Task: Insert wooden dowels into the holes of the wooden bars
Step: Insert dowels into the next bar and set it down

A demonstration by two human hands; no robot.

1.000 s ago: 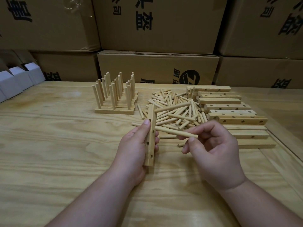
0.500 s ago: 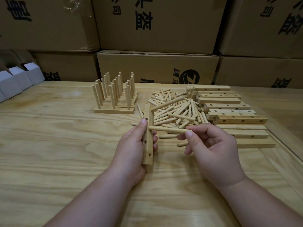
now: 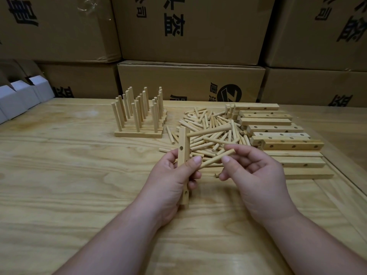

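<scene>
We are gripping an upright wooden bar [image 3: 183, 165] in our left hand [image 3: 170, 181], our right hand [image 3: 252, 175] pinching a dowel [image 3: 216, 158], aiming its tip toward a hole next.

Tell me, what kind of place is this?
Probably a small workshop or packing storeroom: stacked brown cardboard cartons behind a pale plywood table holding a pile of loose wooden dowels.

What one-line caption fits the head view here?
Left hand holds a drilled bar upright, one dowel already seated, while the right hand brings a second dowel toward it.
</scene>
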